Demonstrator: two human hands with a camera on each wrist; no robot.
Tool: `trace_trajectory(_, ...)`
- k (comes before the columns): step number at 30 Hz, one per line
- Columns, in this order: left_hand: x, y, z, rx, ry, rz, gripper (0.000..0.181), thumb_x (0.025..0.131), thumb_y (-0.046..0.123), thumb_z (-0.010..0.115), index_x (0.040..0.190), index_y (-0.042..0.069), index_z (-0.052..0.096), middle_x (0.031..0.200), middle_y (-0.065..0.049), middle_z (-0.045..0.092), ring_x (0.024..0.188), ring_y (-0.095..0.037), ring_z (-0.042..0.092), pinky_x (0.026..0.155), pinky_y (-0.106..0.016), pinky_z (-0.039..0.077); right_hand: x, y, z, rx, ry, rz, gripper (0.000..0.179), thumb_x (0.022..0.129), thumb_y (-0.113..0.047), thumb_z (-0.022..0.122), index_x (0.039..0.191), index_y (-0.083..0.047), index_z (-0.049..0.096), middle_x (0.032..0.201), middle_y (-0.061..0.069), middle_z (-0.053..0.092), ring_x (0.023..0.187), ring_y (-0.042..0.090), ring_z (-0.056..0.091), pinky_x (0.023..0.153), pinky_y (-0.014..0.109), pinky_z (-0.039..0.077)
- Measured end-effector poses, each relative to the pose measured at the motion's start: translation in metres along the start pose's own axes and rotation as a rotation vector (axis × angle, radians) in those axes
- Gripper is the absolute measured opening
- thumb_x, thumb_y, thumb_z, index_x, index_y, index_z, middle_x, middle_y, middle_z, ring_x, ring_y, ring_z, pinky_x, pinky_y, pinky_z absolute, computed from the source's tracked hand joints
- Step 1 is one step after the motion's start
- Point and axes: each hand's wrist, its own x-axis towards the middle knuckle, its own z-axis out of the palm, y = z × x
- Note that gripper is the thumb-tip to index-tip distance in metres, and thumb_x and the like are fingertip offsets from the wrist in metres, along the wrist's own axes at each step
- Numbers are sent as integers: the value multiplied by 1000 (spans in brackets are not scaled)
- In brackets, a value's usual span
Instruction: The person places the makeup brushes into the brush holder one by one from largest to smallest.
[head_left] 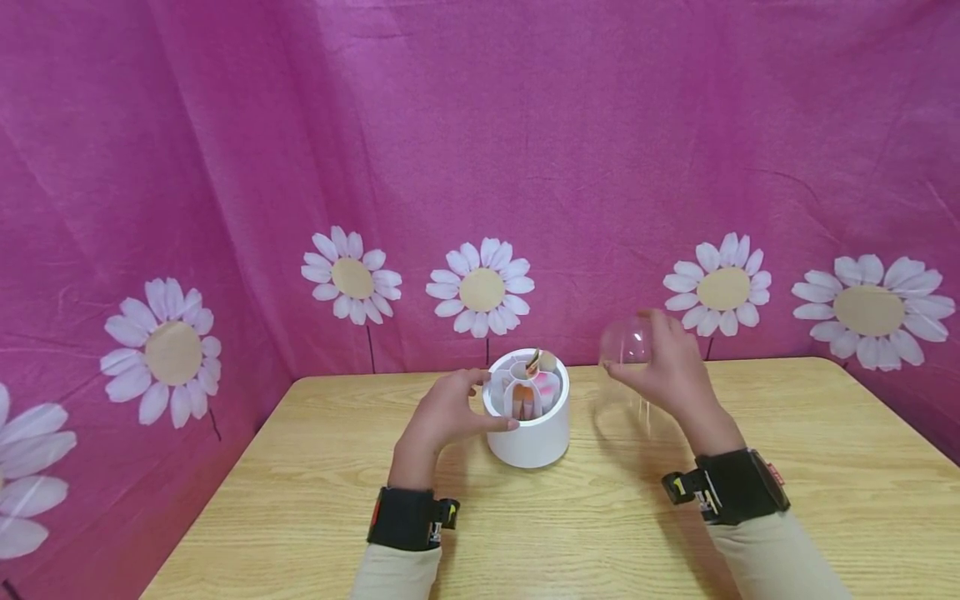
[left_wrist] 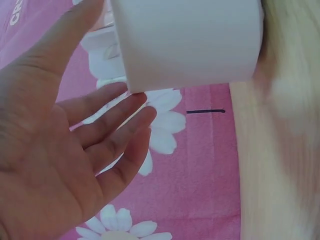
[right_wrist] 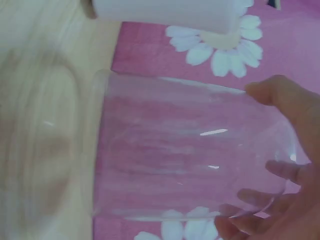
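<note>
A white round makeup brush holder (head_left: 528,446) stands on the table, with several brushes (head_left: 525,400) in its divided, open top. My left hand (head_left: 450,408) is at its left side, fingers relaxed, thumb along the near rim. In the left wrist view the fingertips (left_wrist: 137,97) touch the holder's edge. To the right, my right hand (head_left: 671,367) grips a clear domed cover (head_left: 626,392) by its rounded top, thumb on one side and fingers round the other. The right wrist view shows the see-through cover (right_wrist: 175,145), its wide rim near the tabletop; whether it touches I cannot tell.
The wooden table (head_left: 337,500) carries the holder towards its back edge. Directly behind hangs a pink cloth (head_left: 525,125) with white daisies, which also covers the left side. A black camera strap (head_left: 405,518) is round each wrist.
</note>
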Motion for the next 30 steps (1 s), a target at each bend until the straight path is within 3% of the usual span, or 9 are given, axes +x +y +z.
trace_trajectory(4, 4, -3, 6, -15, 10, 31, 91, 54, 50, 83, 128, 10, 49, 123, -6, 58, 112, -23, 51, 93, -46, 49, 3, -11, -7, 54, 100, -17, 81, 65, -36, 80, 126, 2, 42, 115, 30, 52, 104, 44, 47, 82, 65, 44)
trace_trajectory(7, 9, -6, 12, -17, 33, 96, 101, 51, 51, 84, 133, 8, 44, 127, -9, 56, 116, -23, 49, 98, -46, 45, 4, -18, -12, 85, 154, -18, 81, 64, -36, 80, 127, 0, 43, 118, 29, 52, 107, 44, 46, 84, 66, 41)
trace_trajectory(12, 15, -9, 21, -65, 48, 180, 101, 50, 47, 86, 134, 9, 43, 125, -6, 57, 114, -20, 50, 98, -44, 45, 5, -28, -20, 117, 233, -2, 82, 62, -35, 81, 128, -4, 44, 122, 26, 52, 112, 42, 45, 89, 66, 38)
trace_trajectory(16, 14, -7, 23, -81, 50, 183, 100, 50, 46, 86, 134, 11, 44, 124, -4, 56, 112, -18, 50, 97, -44, 45, 5, -33, -26, 138, 271, 12, 83, 62, -35, 81, 131, -7, 43, 121, 25, 53, 111, 39, 45, 87, 66, 39)
trace_trajectory(30, 9, 3, 25, -7, 66, 105, 106, 47, 58, 82, 133, 11, 42, 124, -4, 52, 110, -18, 49, 94, -43, 48, 3, -48, -30, 249, 364, -19, 82, 66, -35, 80, 138, -21, 44, 128, 18, 53, 108, 31, 50, 86, 57, 44)
